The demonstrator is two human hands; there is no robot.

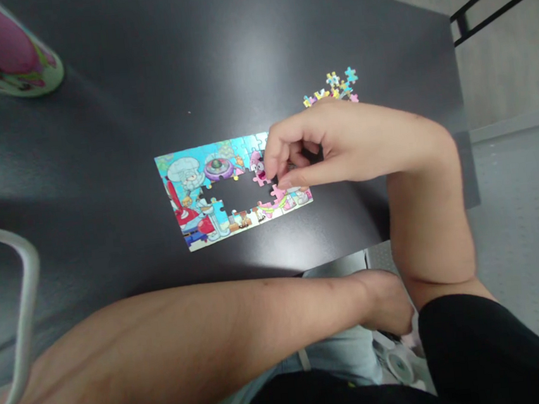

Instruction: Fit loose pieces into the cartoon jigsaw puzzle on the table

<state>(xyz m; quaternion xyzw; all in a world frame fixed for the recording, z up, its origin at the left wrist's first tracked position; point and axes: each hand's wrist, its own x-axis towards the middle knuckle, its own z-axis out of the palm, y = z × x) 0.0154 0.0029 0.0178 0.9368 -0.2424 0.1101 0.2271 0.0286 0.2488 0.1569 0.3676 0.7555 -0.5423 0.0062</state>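
**Right hand pinching a piece at the puzzle's gap**

Dark table (pixel 99 117) filling most of the view, glossy, with a light glare in the middle. Left forearm laid across the near edge, left hand (pixel 386 299) hanging past the table edge toward the lap, fingers hidden, so grip impossible to tell. Right hand (pixel 335 145) bent in from the right over the puzzle (pixel 202 196), fingers curled shut with thumb and fingertips pinched on a pink piece (pixel 261 170), pressed at the right end of the dark gap in the middle. Puzzle flat near the table's centre, border mostly joined. Colourful box (pixel 2 56), possibly the lid, at the far left corner. Small heap of loose pieces (pixel 332 88) just beyond the right hand
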